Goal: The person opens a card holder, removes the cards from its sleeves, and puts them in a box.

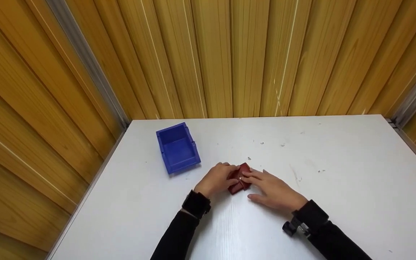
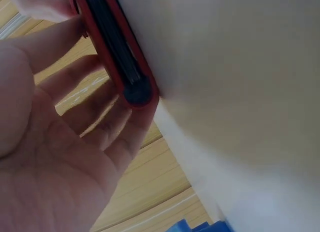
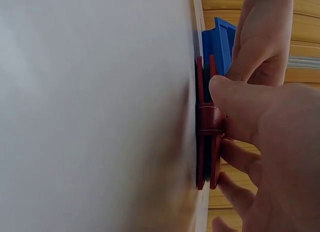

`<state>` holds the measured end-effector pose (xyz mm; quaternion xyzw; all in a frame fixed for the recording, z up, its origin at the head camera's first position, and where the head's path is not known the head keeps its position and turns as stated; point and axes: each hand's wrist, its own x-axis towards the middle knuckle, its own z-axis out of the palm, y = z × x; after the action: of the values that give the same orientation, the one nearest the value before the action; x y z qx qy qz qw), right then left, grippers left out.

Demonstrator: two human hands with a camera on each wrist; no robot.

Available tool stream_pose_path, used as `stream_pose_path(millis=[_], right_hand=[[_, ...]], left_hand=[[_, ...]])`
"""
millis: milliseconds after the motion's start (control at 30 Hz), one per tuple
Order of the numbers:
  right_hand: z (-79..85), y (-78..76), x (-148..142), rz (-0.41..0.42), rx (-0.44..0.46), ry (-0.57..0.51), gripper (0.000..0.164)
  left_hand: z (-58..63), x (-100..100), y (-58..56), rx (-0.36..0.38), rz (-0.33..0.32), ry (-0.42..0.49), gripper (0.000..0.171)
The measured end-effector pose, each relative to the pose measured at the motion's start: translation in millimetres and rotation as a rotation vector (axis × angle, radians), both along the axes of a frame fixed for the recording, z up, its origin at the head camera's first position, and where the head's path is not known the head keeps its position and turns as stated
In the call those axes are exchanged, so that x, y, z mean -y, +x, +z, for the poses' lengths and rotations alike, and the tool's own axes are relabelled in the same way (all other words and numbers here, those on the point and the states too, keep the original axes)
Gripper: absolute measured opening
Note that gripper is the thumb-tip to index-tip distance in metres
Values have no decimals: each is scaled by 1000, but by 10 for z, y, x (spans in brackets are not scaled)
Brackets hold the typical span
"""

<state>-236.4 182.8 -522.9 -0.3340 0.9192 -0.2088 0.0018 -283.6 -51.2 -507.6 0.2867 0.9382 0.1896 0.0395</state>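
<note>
A dark red wallet [image 1: 244, 168] lies on the white table between both hands. My left hand [image 1: 215, 179] holds it from the left, thumb on its top and fingers about its far side. From the right, my right hand [image 1: 276, 189] touches its upper face with nearly straight fingers, the thumb apart from it in the head view. A narrow strap [image 3: 210, 118] crosses the wallet's edge in the right wrist view, with dark layers between the red covers. The left wrist view shows the wallet's rounded end [image 2: 137, 94] and dark inner layers edge-on.
A blue open-topped bin [image 1: 179, 151] stands at the table's back left. Small marks and scuffs dot the white table [image 1: 338, 202]. Wood-patterned panels [image 1: 211, 57] rise behind the table and along both sides.
</note>
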Motion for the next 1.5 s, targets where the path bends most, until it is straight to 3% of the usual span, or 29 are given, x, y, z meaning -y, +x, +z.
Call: stream_pose_path(millis=[233,433,633,1067,1167,1300,1500], right_hand=[[49,21,-29,-62,-96,116,51],[37,-3,-51,-138,-51,96,47],[33,-15,-74,-148,25,71,48],[53,6,-84,-163,51,75,49],[55,8,-67,-152,-7,65,47],[60,27,4,-166,-96,59,44],[52,68,236,-252,-84,16,41]], left_hand=[[9,-101,72,12,95,59,54],[13,-224,189,63,181,78,60],[17,-264,222,140,241,135,62],[4,-209,149,192,216,353,59],[-6,-207,132,195,210,366,58],[-15,-217,124,167,208,378,56],[20,-286,149,115,230,409,49]])
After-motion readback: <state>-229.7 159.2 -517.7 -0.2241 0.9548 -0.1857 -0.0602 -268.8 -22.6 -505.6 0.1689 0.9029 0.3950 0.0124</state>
